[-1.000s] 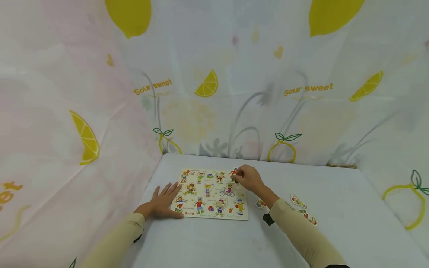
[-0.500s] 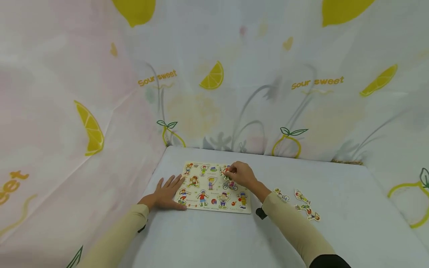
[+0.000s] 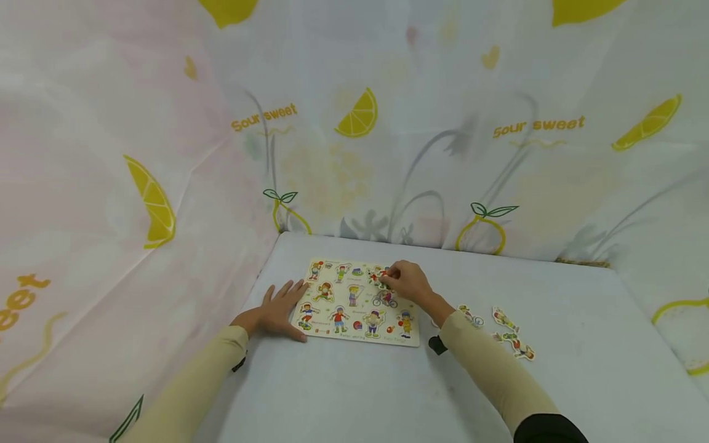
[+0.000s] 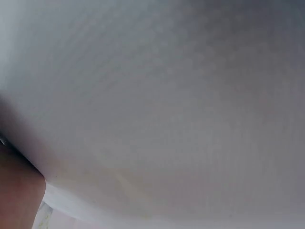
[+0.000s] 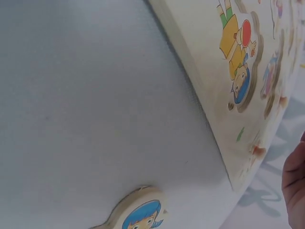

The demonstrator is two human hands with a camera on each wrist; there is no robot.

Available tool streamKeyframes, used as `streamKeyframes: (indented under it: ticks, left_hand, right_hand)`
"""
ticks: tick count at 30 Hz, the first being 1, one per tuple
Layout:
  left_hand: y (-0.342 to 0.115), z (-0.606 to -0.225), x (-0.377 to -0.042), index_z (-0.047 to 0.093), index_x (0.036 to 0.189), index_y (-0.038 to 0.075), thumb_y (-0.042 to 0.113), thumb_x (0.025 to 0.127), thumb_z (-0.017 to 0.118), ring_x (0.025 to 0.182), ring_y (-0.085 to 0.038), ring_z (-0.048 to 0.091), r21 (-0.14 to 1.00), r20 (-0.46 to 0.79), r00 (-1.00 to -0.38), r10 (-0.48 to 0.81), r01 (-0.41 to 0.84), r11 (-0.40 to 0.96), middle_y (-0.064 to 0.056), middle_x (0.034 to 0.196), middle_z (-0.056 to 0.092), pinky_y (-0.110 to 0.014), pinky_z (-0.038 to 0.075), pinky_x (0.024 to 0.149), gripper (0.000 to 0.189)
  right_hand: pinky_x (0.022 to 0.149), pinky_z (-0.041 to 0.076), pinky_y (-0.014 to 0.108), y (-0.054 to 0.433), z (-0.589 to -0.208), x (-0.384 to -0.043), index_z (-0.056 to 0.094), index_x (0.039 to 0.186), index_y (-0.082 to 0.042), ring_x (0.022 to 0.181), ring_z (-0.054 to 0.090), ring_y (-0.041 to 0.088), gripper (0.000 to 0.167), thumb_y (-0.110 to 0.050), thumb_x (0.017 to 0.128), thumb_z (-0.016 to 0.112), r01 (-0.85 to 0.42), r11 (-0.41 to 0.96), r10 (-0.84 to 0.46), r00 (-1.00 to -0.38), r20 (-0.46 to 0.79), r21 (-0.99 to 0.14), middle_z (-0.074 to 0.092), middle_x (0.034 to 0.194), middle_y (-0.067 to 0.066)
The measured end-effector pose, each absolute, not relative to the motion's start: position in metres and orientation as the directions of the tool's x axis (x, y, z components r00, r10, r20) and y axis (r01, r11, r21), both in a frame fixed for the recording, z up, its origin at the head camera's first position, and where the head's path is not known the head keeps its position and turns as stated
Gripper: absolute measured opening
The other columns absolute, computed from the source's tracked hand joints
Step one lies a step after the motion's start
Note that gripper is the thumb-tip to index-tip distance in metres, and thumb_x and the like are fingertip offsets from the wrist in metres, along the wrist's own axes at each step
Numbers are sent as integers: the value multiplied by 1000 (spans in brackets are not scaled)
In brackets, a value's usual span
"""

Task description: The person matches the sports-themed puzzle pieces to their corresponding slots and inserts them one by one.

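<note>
Left hand (image 3: 275,314) lies spread-fingered while the right hand (image 3: 411,283) pinches

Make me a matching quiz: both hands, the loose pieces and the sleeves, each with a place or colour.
1. Left hand
2. Right hand
3. Loose pieces
4. Sleeves

A. On the table, right of the board
B. Fingers spread at the board's left edge
C. Beige
D. At the board's far right corner

Pairs: 1-B, 2-D, 3-A, 4-C
</note>
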State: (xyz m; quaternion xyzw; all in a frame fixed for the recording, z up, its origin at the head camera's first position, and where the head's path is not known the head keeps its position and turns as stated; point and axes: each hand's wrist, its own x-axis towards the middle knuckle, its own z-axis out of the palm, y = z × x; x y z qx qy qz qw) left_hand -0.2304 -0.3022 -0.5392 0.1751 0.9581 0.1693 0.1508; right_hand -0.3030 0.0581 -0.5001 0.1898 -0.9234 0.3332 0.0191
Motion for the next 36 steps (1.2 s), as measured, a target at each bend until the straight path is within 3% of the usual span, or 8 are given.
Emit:
streamKeyframes:
  ticks: [9,23,31,36]
  left_hand:
    - [-306,-543,-230,6,160,12,83,58,72,153,-40,0,333,-246,-899,362,273,903,-13,167,4,-69,-7,115,141]
    - [-305,-539,-238,5,160,14,83,60,70,154,-37,-3,294,-253,-894,371,294,910,-10,168,1,-67,-8,116,138]
    - [-302,-538,-238,5,160,13,84,59,70,154,-39,-1,307,-251,-894,371,290,906,-12,168,3,-68,-8,116,139]
    - [-302,-535,-233,5,160,13,83,62,69,153,-40,-1,316,-259,-888,381,295,902,-13,168,3,-69,-7,115,137]
  right_hand:
    - [62,46,27,64,-502,-295,70,83,-14,68,54,10,22,-34,88,76,-380,755,-392,-915,97,-535,63,80,0]
    - [56,44,24,20,-493,-284,69,81,-14,62,53,8,22,-33,87,76,-462,689,-454,-876,166,-558,64,75,-2]
    - [60,47,27,12,-486,-288,70,83,-12,65,56,11,23,-34,88,75,-380,718,-376,-917,133,-583,66,79,1]
    - [55,47,25,0,-497,-276,71,83,-12,62,56,9,21,-31,88,75,-417,705,-454,-887,86,-573,67,78,0]
